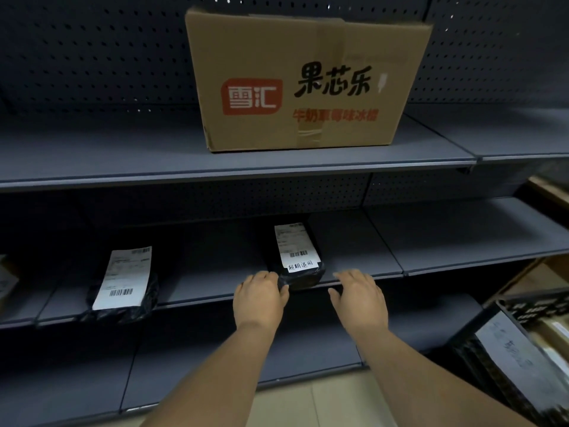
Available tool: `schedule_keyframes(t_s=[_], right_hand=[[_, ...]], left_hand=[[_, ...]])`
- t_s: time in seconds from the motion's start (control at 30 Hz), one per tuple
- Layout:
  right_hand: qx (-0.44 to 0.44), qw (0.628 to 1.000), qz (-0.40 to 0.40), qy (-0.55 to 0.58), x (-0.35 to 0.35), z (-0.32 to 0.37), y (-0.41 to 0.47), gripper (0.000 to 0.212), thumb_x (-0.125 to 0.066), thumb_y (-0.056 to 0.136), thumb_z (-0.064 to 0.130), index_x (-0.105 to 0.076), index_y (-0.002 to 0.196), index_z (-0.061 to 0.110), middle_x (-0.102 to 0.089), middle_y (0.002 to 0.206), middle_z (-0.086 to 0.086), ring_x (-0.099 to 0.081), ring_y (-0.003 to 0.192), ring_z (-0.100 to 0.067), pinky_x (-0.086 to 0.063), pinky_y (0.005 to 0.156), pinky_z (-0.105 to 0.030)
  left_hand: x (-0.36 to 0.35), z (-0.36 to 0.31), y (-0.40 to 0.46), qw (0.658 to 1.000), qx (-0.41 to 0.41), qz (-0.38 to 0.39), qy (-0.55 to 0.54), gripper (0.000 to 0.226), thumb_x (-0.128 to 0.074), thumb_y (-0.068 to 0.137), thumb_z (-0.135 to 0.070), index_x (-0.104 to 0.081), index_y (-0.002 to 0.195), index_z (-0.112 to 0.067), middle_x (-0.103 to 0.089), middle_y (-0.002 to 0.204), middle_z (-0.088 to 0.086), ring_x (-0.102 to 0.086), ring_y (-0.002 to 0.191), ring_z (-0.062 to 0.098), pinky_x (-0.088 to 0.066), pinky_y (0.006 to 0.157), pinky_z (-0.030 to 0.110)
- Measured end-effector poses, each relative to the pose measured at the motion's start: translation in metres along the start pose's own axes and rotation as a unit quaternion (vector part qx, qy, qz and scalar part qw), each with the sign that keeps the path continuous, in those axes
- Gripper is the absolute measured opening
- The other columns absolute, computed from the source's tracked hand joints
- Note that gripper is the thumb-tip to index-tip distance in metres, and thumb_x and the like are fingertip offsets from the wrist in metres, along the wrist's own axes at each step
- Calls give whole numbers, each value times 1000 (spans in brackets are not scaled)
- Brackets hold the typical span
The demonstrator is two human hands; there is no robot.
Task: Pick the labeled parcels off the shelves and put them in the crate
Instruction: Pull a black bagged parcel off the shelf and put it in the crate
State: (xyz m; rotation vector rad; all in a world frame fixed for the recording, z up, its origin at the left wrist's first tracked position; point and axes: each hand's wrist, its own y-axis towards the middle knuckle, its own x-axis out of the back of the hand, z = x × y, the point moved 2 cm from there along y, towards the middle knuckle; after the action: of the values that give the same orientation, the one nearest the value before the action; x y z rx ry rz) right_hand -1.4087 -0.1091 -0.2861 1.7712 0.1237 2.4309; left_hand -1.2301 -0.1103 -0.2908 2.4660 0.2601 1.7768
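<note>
Right now my left hand is on the near left corner of the black parcel, fingers bent over its crinkled wrap and touching it. I can't tell whether they have truly closed round the edge or only rest against it. My right hand hangs spread and relaxed just off the parcel's right side, holding nothing, apart from the wrap by a small gap and over the front lip of the middle shelf.

That parcel lies flat between my two hands, long side running away from me, its white label facing up with a barcode and a handwritten strip at the near end. It sits right at the shelf edge, which I judge is why a hand from each side makes sense: the wrap looks soft and slippery, and a two-sided hold should keep it from sagging.

Well off to the left of my left hand lies a second labeled parcel, also black with its sheet upward, overhanging the lip a little. Above my hands, on the upper shelf, stands a taped cardboard box. The crate, dark and latticed, waits low to the right of my right hand, with something already inside.
</note>
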Motion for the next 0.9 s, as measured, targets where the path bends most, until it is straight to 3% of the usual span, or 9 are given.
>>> schedule_keyframes(t_s=[0.27, 0.5, 0.6, 0.67, 0.77, 0.9], right_hand=[[-25, 999, 7, 28, -18, 9, 53, 34, -56, 93, 31, -57, 126, 22, -56, 128, 6, -48, 119, -14, -42, 98, -28], [-109, 986, 59, 111, -34, 12, 95, 40, -57, 92, 31, -54, 131, 20, -54, 130, 0, -48, 118, -19, -44, 89, -29], [-165, 960, 120, 193, -44, 9, 111, 44, -57, 92, 29, -51, 133, 15, -55, 132, -6, -54, 115, -23, -41, 80, -25], [-195, 937, 150, 247, -52, 6, 119, 47, -56, 93, 28, -48, 135, 9, -56, 133, -10, -54, 118, -25, -39, 84, -25], [-243, 903, 177, 308, -61, 1, 128, 52, -55, 93, 30, -44, 138, 5, -54, 135, -13, -53, 116, -27, -41, 91, -31], [-276, 866, 222, 354, -78, -6, 136, 46, -53, 94, 34, -57, 123, -1, -65, 111, -15, -59, 95, -28, -45, 84, -34]], left_hand=[[-16, 16, 53, 999, 35, 11, -24, 28, -49, 92, -40, -63, 105, -20, -65, 103, -3, -58, 97, 16, -42, 81, 28], [-33, 24, 91, 968, 165, 96, -163, 40, -52, 92, -40, -58, 124, -16, -65, 117, 5, -60, 105, 22, -50, 79, 29], [-43, 26, 102, 940, 215, 135, -228, 45, -51, 93, -39, -55, 128, -12, -61, 125, 7, -58, 111, 22, -46, 77, 23], [-50, 28, 108, 918, 245, 152, -273, 46, -51, 93, -39, -55, 128, -9, -59, 128, 9, -54, 117, 24, -43, 87, 25], [-61, 30, 112, 884, 291, 159, -330, 48, -53, 93, -40, -54, 129, -9, -58, 129, 11, -53, 117, 26, -42, 88, 27], [-80, 32, 116, 853, 323, 141, -385, 50, -53, 92, -40, -52, 132, -9, -57, 130, 11, -53, 118, 27, -41, 84, 25]])
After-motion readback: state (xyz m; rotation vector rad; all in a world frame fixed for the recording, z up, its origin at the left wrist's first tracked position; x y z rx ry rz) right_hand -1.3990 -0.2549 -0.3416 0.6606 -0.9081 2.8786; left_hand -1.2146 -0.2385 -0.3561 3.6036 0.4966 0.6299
